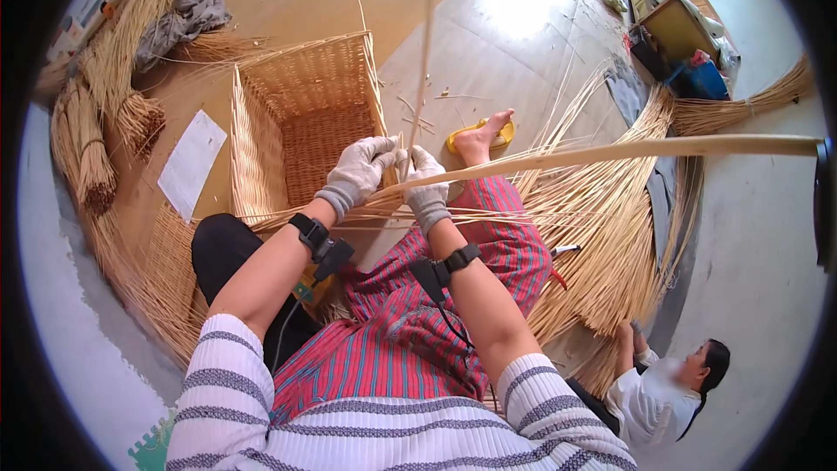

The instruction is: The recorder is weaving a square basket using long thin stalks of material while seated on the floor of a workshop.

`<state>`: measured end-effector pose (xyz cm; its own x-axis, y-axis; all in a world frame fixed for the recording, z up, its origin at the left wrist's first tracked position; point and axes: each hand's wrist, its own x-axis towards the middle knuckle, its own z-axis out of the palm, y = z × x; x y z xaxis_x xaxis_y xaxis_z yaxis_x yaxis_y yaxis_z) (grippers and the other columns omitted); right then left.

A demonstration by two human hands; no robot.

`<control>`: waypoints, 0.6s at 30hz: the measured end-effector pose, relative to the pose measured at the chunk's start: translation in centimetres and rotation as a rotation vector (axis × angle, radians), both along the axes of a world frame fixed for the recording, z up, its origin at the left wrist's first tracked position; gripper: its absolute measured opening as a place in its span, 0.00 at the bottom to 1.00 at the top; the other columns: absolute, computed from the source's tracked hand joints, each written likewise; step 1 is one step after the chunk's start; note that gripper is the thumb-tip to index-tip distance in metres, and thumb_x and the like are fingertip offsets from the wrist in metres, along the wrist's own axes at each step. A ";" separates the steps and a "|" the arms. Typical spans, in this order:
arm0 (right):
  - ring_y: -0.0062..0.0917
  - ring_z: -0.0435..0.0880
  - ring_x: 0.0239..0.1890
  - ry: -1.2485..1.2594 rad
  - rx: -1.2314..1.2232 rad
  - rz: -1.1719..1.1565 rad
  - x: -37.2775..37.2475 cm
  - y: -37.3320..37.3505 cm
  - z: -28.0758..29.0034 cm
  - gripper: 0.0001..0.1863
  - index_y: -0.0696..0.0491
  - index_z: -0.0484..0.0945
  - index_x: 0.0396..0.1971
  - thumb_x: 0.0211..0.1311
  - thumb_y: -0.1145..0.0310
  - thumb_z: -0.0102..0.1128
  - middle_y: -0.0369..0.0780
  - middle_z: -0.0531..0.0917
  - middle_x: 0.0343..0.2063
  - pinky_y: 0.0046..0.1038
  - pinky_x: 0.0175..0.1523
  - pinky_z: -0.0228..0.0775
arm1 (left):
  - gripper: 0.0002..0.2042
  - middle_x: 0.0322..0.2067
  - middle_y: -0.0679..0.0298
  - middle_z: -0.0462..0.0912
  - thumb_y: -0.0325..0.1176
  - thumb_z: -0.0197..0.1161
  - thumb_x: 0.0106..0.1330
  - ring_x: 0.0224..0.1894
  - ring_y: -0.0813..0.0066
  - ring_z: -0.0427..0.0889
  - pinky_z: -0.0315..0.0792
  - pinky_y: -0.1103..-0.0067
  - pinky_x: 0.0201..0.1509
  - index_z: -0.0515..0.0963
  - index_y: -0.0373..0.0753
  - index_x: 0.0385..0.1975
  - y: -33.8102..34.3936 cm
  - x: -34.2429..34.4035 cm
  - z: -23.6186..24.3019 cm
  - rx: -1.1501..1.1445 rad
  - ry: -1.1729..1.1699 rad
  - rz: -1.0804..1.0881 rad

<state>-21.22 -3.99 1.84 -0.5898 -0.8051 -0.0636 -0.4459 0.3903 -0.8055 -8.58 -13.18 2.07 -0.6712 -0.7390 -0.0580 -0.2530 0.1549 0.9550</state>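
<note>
A woven wicker basket [259, 144] lies in front of me with its hollow facing up toward me, its walls pale and its base browner. My left hand [359, 170], in a pale work glove, is closed on the basket's near right corner. Right beside it, my right hand [424, 181], gloved too, is closed around wicker rods at that same corner. One pale rod [425, 44] rises from between the hands. A thicker-looking rod [628, 150] stretches from there to the right edge. Loose strands pass beneath both wrists; the fingertips' exact hold is partly hidden.
Loose wicker rods [602, 235] spread in a large heap at my right. Tied bundles [91, 144] stand at far left, near a grey cloth [185, 17]. White paper [193, 164] lies left of the basket. Another person [654, 401] sits at lower right. A blue container [704, 80] stands far right.
</note>
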 end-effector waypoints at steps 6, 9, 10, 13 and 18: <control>0.45 0.85 0.42 -0.088 -0.030 0.112 -1.1 0.1 1.3 0.17 0.52 0.83 0.45 0.66 0.54 0.60 0.49 0.86 0.37 0.41 0.49 0.76 | 0.10 0.40 0.56 0.85 0.33 0.66 0.67 0.44 0.61 0.84 0.76 0.71 0.50 0.83 0.41 0.45 -1.3 1.5 1.9 -0.298 -0.156 0.057; 0.42 0.86 0.40 -0.204 0.060 0.246 -2.3 0.7 2.1 0.19 0.54 0.81 0.41 0.61 0.53 0.66 0.47 0.87 0.35 0.38 0.48 0.76 | 0.07 0.37 0.58 0.84 0.30 0.67 0.63 0.38 0.59 0.83 0.76 0.69 0.43 0.84 0.44 0.40 -3.0 2.9 4.8 -0.689 -0.384 0.092; 0.38 0.86 0.38 -0.110 0.125 0.277 -2.6 0.8 2.3 0.20 0.53 0.80 0.37 0.55 0.52 0.72 0.45 0.86 0.33 0.35 0.47 0.76 | 0.05 0.31 0.63 0.83 0.35 0.69 0.63 0.38 0.62 0.83 0.75 0.68 0.42 0.84 0.46 0.36 -3.1 3.2 5.4 -0.744 -0.477 0.099; 0.37 0.86 0.38 -0.181 0.111 0.332 -2.9 1.1 2.1 0.19 0.51 0.81 0.35 0.52 0.53 0.74 0.44 0.86 0.32 0.36 0.46 0.76 | 0.05 0.30 0.64 0.83 0.35 0.70 0.61 0.37 0.61 0.82 0.74 0.69 0.43 0.84 0.45 0.34 -2.9 3.4 5.9 -1.003 -0.377 0.179; 0.41 0.86 0.39 -0.104 0.146 0.383 -3.4 0.2 0.7 0.22 0.51 0.81 0.36 0.49 0.51 0.76 0.46 0.87 0.33 0.37 0.46 0.77 | 0.25 0.34 0.62 0.81 0.32 0.73 0.58 0.37 0.72 0.80 0.76 0.75 0.44 0.73 0.45 0.55 0.6 0.4 1.1 -0.275 -0.224 0.323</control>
